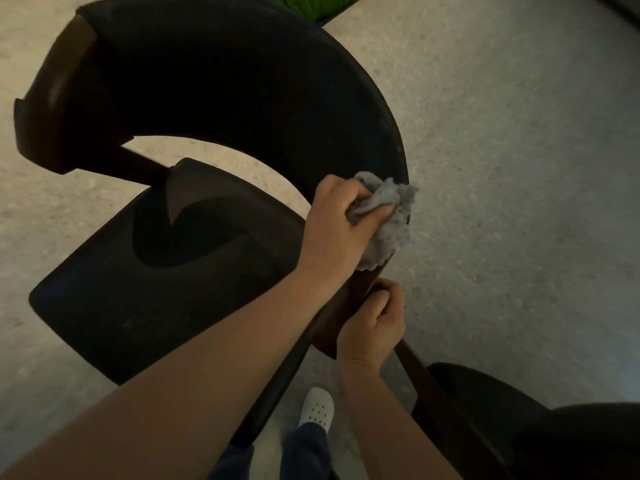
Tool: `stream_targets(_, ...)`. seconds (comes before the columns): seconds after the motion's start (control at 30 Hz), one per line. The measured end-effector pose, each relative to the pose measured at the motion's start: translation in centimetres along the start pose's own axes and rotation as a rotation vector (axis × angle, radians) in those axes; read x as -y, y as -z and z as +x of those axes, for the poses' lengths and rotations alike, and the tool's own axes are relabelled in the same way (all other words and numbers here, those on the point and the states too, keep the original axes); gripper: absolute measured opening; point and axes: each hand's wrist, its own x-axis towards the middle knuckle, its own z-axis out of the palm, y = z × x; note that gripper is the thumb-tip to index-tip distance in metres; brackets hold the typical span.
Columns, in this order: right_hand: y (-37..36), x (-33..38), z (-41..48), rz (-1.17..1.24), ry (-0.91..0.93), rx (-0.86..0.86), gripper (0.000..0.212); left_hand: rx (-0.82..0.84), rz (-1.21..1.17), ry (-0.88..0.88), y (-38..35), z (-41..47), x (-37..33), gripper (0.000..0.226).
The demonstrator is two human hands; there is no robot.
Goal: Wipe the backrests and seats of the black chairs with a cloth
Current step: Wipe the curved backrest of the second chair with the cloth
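A black chair with a curved backrest (pixel 242 81) and a black seat (pixel 138 299) fills the left and middle of the head view, seen from above. My left hand (pixel 341 223) grips a crumpled grey cloth (pixel 388 223) and presses it on the right end of the backrest. Just below it, my right hand (pixel 374 323) is curled round the brown wooden end of that backrest (pixel 349 306). The other wooden end (pixel 52 98) shows at the far left.
A second black chair (pixel 519 420) stands at the bottom right, close to my right arm. Speckled light floor (pixel 519 168) lies all round. A green patch (pixel 311 3) sits at the top edge. My white shoe (pixel 317 408) is below the chair.
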Motion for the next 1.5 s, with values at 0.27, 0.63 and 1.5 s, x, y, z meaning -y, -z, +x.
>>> stream_targets(0.27, 0.1, 0.4, -0.2, 0.002, 0.025, 0.015, 0.028, -0.048, 0.197, 0.298, 3.5, -0.5, 2.9, 0.024)
stream_targets(0.63, -0.1, 0.1, -0.1, -0.010, 0.015, -0.003, 0.029, -0.039, 0.026, -0.008, -0.8, 0.5, 1.3, 0.029)
stream_targets(1.5, 1.4, 2.4, 0.5, 0.063, 0.038, 0.125, 0.019, 0.221, 0.140, 0.344, 3.7, -2.4, 6.7, 0.021)
